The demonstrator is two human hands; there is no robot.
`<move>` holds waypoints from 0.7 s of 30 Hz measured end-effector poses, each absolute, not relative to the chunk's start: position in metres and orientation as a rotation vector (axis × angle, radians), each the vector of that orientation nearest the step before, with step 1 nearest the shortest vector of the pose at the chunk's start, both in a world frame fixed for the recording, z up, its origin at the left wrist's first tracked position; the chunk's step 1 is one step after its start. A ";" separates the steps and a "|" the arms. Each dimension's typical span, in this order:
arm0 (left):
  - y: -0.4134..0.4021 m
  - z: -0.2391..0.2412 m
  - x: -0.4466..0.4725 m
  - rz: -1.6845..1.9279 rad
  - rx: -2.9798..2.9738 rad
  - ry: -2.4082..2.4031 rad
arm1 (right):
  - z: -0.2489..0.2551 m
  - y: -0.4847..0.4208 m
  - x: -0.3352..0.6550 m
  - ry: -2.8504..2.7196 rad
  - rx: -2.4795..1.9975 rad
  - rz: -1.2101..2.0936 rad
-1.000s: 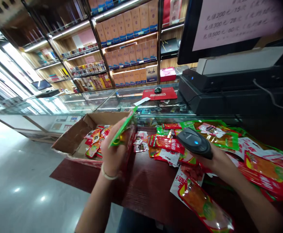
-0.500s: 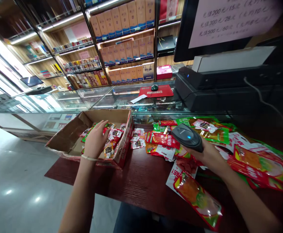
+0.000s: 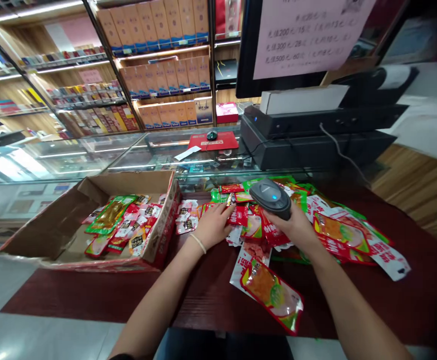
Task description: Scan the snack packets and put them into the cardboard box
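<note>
At the far left, an open brown cardboard box [image 3: 53, 227] was seen on the dark red wooden table [image 3: 211, 300], with a long green foil packet [image 3: 109, 214] and smaller red and white sachets lying loose inside it. Just beside the box's right wall, a few small white-and-black sachets [image 3: 186, 218] were scattered on the table. Next to these the left hand [image 3: 214, 226] was laid palm down with its fingers open and stretched to the right, nothing being gripped. Its fingertips [image 3: 229, 210] were set against the left end of a glossy red plastic snack packet [image 3: 242, 216]. That packet lay between the two hands, touching the left one, so the left hand was the nearer. Its long axis could not be told with certainty, as much of it was overlapped by other packets. Directly above and to the right, a black handheld barcode scanner [image 3: 271, 197] was held with its head over the same packet. The right hand [image 3: 297, 227] was closed around the scanner's grip. Further right, a heap of red and green snack packets [image 3: 340, 232] was spread across the table, and a black till unit [image 3: 316, 145] was seen behind it.
</note>
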State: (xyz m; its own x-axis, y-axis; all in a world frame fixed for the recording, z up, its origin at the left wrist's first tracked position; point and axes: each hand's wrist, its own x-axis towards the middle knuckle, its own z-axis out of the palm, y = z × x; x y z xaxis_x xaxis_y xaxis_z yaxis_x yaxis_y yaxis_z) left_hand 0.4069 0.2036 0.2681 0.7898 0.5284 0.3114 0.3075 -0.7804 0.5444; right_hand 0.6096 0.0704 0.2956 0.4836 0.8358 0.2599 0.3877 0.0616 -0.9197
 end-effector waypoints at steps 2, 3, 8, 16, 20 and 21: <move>0.206 0.262 0.414 0.568 2.572 0.621 | 0.298 0.069 0.609 -1.056 -1.532 0.471; 0.206 0.261 0.416 0.560 2.601 0.616 | 0.299 0.069 0.609 -1.039 -1.530 0.469; 0.201 0.258 0.412 0.687 2.523 0.603 | 0.303 0.066 0.606 -1.023 -1.524 0.457; 0.202 0.267 0.409 1.325 1.266 0.670 | 0.294 0.068 0.611 -1.123 -1.537 0.464; 0.211 0.272 0.414 1.206 0.732 0.541 | 0.288 0.069 0.607 -1.234 -1.521 0.483; 0.213 0.272 0.413 1.127 0.652 0.514 | 0.287 0.069 0.606 -1.255 -1.535 0.480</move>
State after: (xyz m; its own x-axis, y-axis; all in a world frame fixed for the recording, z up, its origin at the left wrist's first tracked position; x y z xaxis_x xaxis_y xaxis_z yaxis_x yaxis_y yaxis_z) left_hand 0.4133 0.2128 0.2723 0.3504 0.9353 -0.0503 -0.6516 0.2820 0.7042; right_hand 0.6055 0.0686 0.2869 0.3702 0.8819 0.2918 0.4624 0.0975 -0.8813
